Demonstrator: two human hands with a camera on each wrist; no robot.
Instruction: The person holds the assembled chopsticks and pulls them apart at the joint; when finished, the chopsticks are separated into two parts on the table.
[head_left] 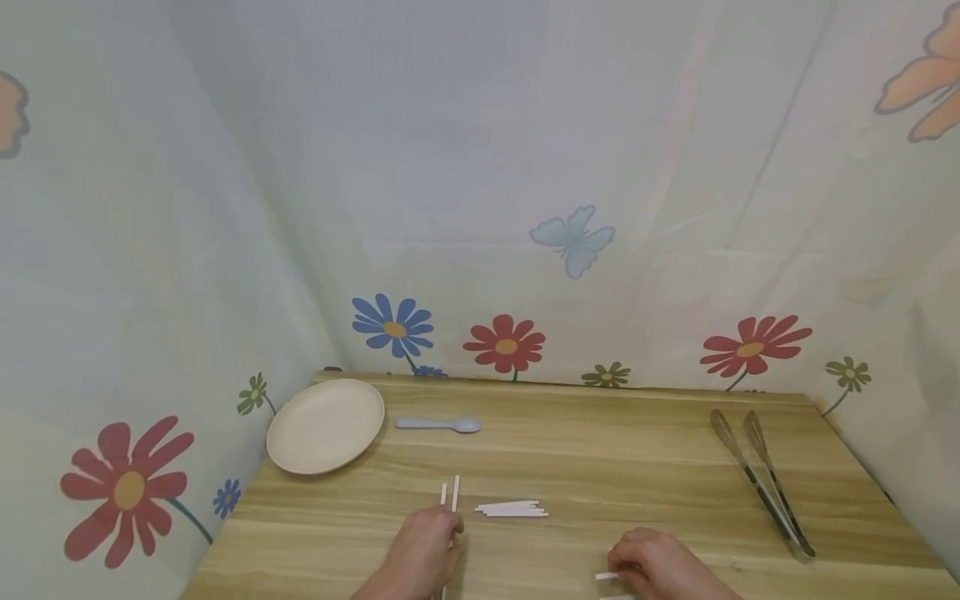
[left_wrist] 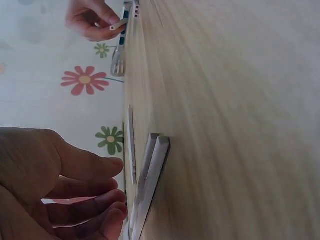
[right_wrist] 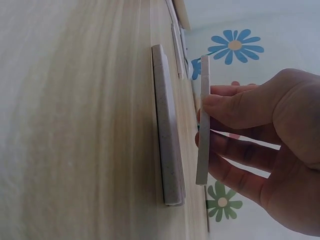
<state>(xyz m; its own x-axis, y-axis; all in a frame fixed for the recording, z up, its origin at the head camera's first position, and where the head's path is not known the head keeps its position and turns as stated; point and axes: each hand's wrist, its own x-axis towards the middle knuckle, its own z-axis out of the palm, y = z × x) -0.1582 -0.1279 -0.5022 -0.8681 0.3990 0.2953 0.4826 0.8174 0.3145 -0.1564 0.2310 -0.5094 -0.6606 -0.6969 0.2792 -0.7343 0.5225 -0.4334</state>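
Two near-to-far sticks (head_left: 455,493) are overhung by the loose, empty left hand (head_left: 425,546); one left-to-right stick (right_wrist: 204,140) is pinched by the right hand (head_left: 663,564).

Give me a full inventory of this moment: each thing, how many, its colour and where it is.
table: 1, wood-grained tan, lower part of the head view
backdrop: 1, pale, behind and beside the table
printed flowers: several, red, blue and green, on the backdrop
printed butterfly: 1 whole, blue, centre of the backdrop
plate: 1, cream, far left
spoon: 1, blue-grey, right of the plate
tongs: 1, silver and dark, right side
stick pile: several, exact count unclear, white, mid-table
stick pair: 2, white, left of the pile
held stick: 1, white, raised off the table
lower stick: at least 1, white, below the held stick
left hand: 1, by the stick pair
right hand: 1, pinching the held stick
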